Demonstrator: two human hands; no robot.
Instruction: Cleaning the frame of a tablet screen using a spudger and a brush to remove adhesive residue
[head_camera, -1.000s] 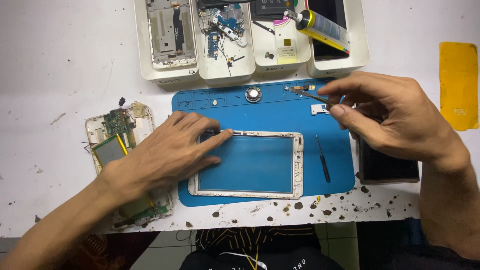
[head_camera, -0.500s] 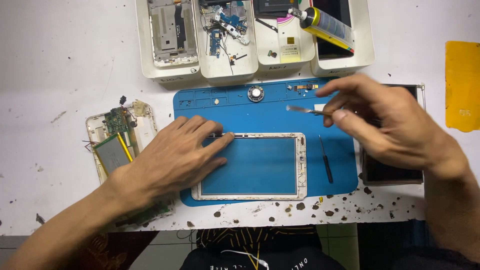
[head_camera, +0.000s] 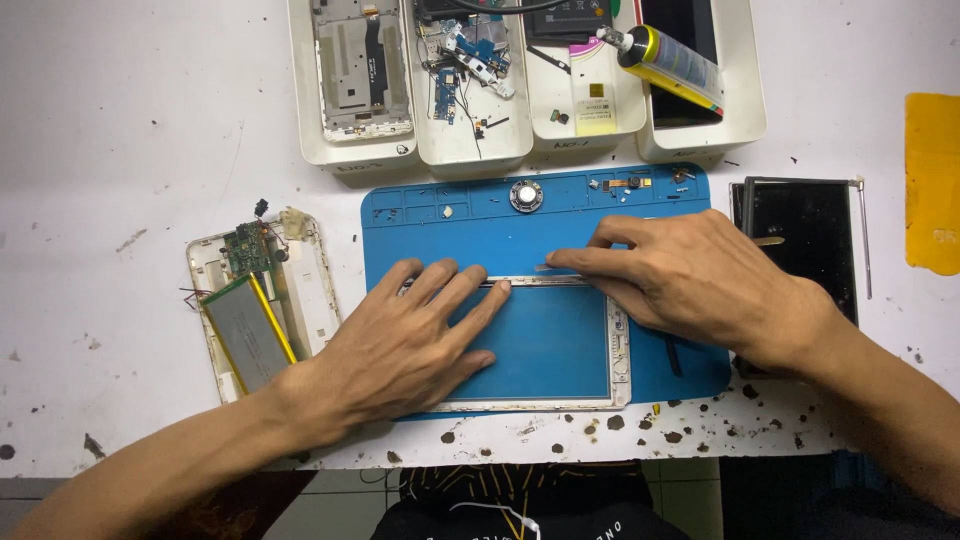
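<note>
Dark screen panel right of the blue mat — yellow-labelled tube above

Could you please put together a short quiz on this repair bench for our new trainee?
1. True or false: the left hand lies flat on the white tablet frame.
2. What lies under the frame? A) blue work mat B) yellow sheet C) white tray
3. What lies left of the mat?

Key:
1. True.
2. A.
3. An opened tablet back with a circuit board and grey battery.
</note>
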